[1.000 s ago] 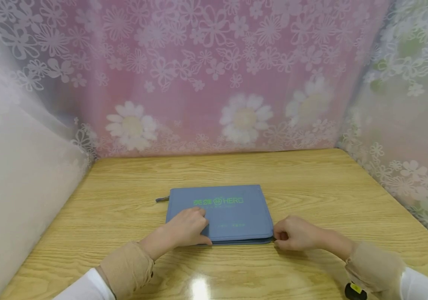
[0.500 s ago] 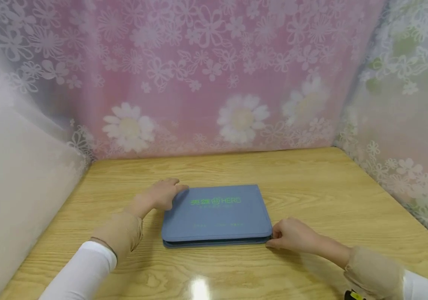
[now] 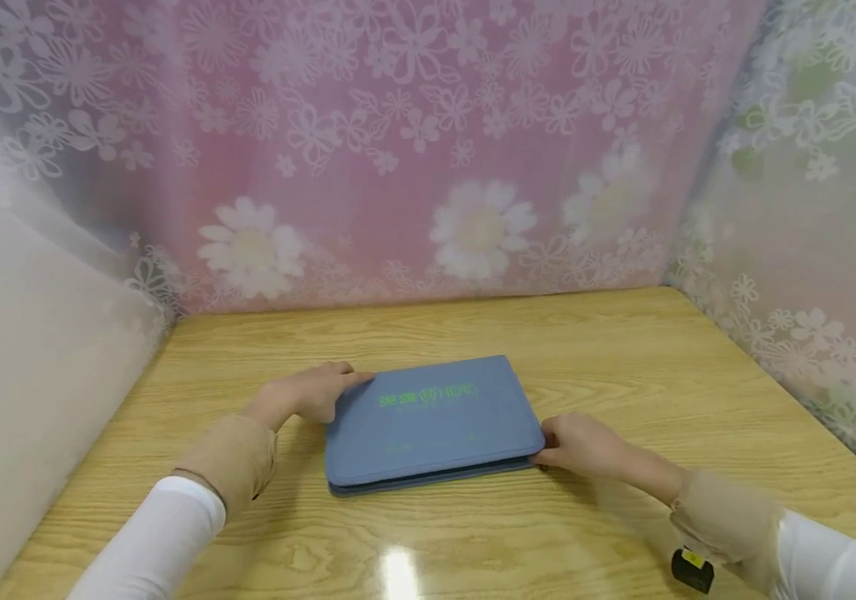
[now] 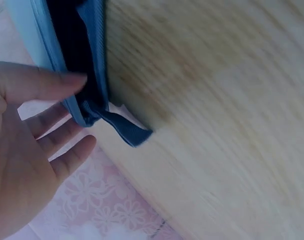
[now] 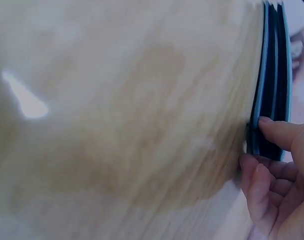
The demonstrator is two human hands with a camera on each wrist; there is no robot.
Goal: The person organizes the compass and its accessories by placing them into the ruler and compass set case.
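Note:
A flat blue zip case with green lettering, including HERO, lies slightly turned on the table. A dark gap runs along its near edge, between the cover and the base. My left hand holds the case's far left corner; the left wrist view has the thumb over the unzipped edge and the other fingers behind it. A dark blue fabric tab sticks out from that corner. At the near right corner, my right hand pinches the case's edge, thumb at the gap and fingers below.
The wood-grain table reaches back to a pink flowered curtain, with curtains on both sides too. A small black object with a yellow mark is by the right wrist.
My left hand has gone from the case's front left part to its far left corner. The case has turned a little, its right end now farther back, along with my right hand.

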